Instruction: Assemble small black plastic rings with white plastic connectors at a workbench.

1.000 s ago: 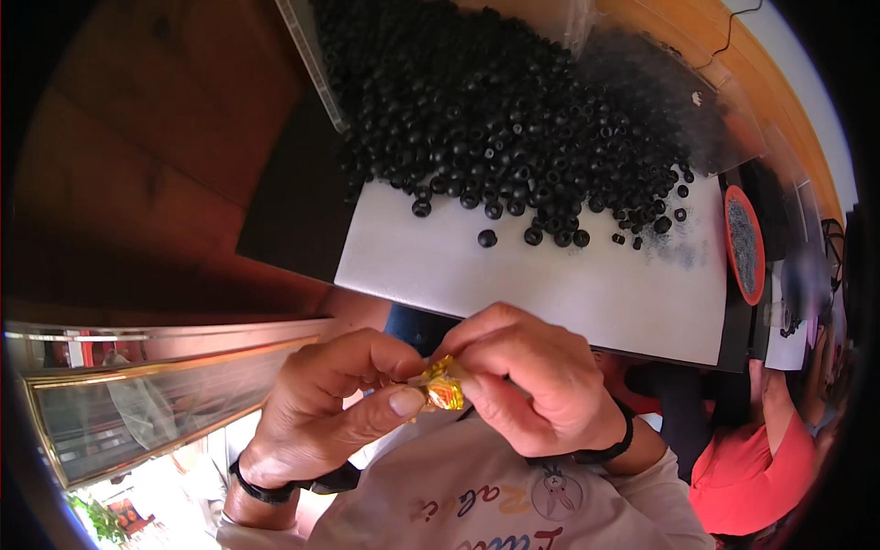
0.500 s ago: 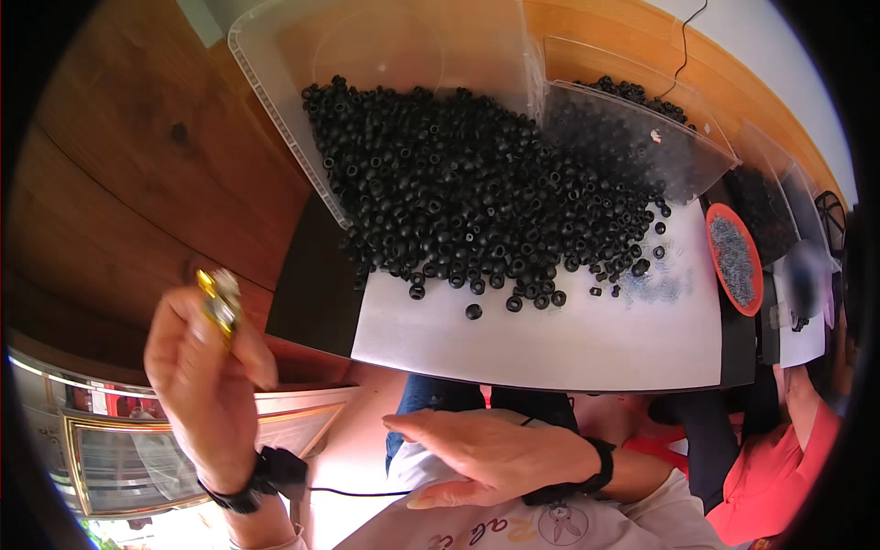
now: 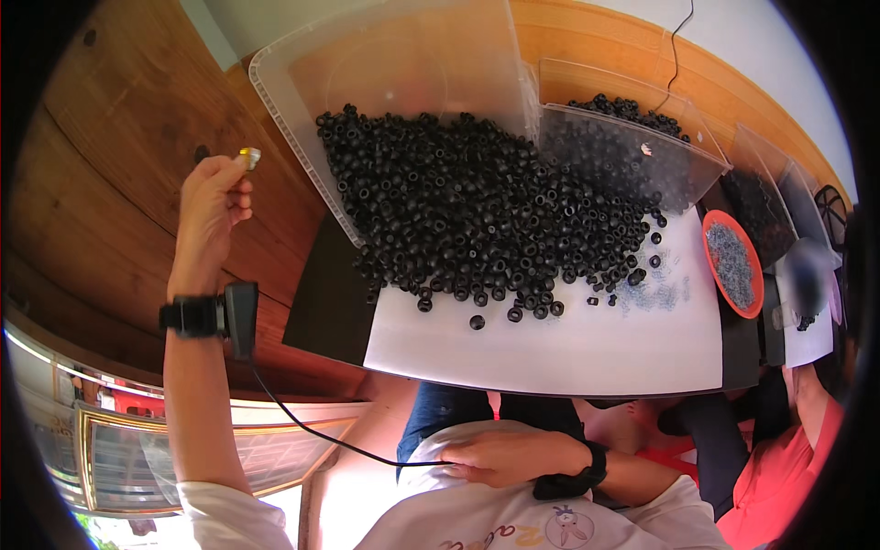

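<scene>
My left hand [image 3: 215,197] is raised at the far left, beside the wooden panelling. Its closed fingers pinch a small shiny gold-and-silver thing [image 3: 249,159], whose kind I cannot make out. Low in the middle, my right hand [image 3: 518,456] lies against my white shirt, fingers stretched out, with nothing seen in it. On the table beyond it spreads a large heap of black ring-shaped beads [image 3: 458,211], spilling from a clear plastic bin [image 3: 403,55] onto a white sheet [image 3: 532,353].
A second clear bin [image 3: 632,151] with black pieces stands at the back right. Near the right edge is an orange bowl [image 3: 756,291] of small greyish pieces. A cable [image 3: 321,438] runs from my left wrist device. A co-worker's red sleeve [image 3: 779,477] shows at lower right.
My left hand has moved up and away with the shiny thing, its arm now stretched out. My right hand has lowered onto my shirt. The view has shifted slightly.
</scene>
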A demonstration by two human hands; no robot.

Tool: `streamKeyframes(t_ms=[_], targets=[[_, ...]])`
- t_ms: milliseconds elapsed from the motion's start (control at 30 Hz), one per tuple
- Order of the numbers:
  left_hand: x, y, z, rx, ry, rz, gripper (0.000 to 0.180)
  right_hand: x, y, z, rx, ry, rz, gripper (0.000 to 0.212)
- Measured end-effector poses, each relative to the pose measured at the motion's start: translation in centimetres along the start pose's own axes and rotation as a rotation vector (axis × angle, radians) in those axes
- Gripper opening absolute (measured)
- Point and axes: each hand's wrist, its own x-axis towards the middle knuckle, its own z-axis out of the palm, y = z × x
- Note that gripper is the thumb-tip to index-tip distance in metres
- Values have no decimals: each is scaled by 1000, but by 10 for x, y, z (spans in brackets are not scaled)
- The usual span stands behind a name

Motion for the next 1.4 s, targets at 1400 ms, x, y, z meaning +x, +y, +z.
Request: streamKeyframes(t_ms=[1400], targets=[[128, -112, 68, 1120, -408, 279, 26, -10, -93, -68, 76, 355, -104, 56]])
